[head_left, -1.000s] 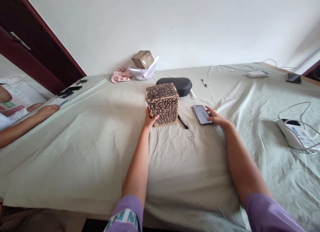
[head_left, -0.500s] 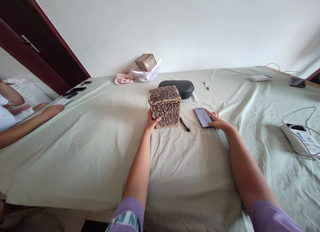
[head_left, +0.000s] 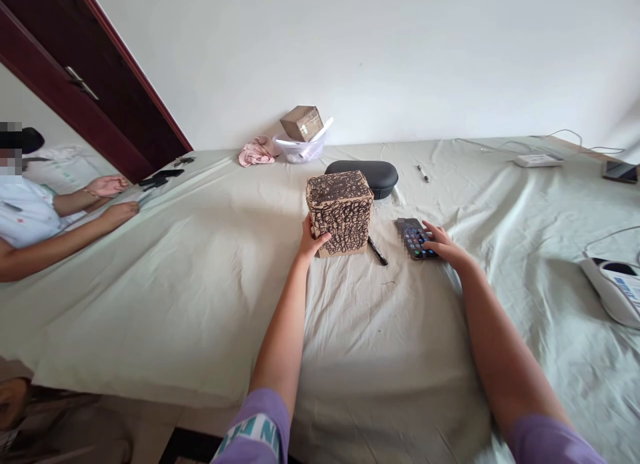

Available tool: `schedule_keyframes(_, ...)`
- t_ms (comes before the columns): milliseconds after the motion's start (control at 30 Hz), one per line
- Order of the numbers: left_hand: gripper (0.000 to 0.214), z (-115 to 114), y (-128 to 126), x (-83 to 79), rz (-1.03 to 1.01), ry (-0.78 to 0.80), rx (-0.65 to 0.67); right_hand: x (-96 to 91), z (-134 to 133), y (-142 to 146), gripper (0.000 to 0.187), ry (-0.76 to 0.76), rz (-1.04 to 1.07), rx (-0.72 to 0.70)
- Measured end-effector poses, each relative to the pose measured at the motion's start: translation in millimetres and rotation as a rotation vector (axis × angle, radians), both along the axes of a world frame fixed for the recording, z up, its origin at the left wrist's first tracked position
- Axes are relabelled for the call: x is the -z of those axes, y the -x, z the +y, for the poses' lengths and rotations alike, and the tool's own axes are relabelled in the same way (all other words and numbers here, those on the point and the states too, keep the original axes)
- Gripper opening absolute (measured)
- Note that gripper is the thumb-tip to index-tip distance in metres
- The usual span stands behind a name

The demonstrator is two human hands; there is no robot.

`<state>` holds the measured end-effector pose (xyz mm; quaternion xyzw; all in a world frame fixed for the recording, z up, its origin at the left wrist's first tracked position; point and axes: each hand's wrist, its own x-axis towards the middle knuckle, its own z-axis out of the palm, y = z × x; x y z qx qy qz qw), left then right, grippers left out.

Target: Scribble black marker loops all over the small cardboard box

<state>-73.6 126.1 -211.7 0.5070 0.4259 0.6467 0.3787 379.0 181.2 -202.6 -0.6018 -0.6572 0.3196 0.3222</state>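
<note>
Hands well apart. Left hand gripping lower corner of upright cardboard box scribbled in black ink, box standing on pale green cloth. Right hand resting fingertips on black smartphone.

Green sheet (much creased), glasses case, phone

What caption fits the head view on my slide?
Left hand holds a scribbled box; right hand touches a phone.
</note>
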Motion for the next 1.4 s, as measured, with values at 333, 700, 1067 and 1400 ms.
schedule_keyframes(333, 0.119, 3.5, -0.2, -2.4, -0.027, -0.038, -0.009, -4.7, -4.5, 30.8, 0.071, -0.255, -0.184, 0.013)
schedule_keyframes(700, 0.111, 5.6, 1.2, 0.7, -0.05, -0.029, -0.021, 8.0, -0.9, 19.1, 0.076, -0.245, -0.021, 0.081)
schedule_keyframes(1067, 0.108, 6.8, -0.2, 0.6, -0.087, -0.044, -0.025, 8.6, 3.9, 21.2, 0.084, -0.142, -0.074, 0.054)
schedule_keyframes(1400, 0.109, 7.7, -0.1, 0.5, -0.107, -0.047, -0.012, 3.8, -0.7, 25.5, 0.103, -0.127, -0.242, 0.003)
